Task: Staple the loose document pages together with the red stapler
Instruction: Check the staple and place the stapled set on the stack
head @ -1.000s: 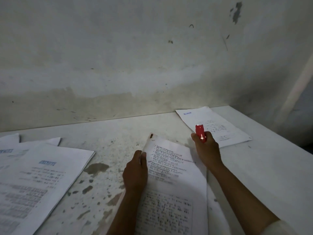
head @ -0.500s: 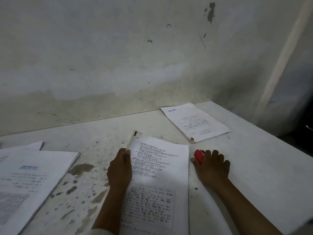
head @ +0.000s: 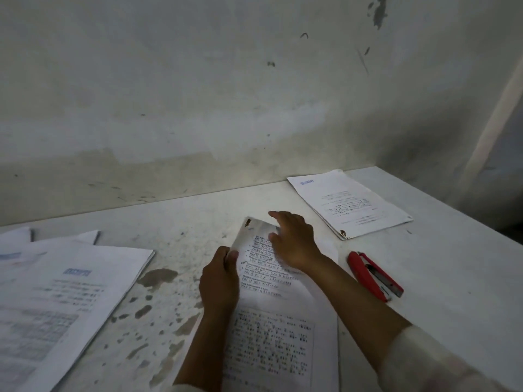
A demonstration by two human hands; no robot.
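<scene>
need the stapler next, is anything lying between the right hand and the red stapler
Nothing visible does. The red metal stapler lies alone on the white table, just right of the right hand, which rests open on the printed pages.

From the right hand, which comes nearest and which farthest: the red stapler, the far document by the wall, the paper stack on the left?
Measured from the right hand in the head view:
1. Red stapler, just to its right.
2. Far document, beyond it to the right, by the wall.
3. Paper stack, far left.
</scene>
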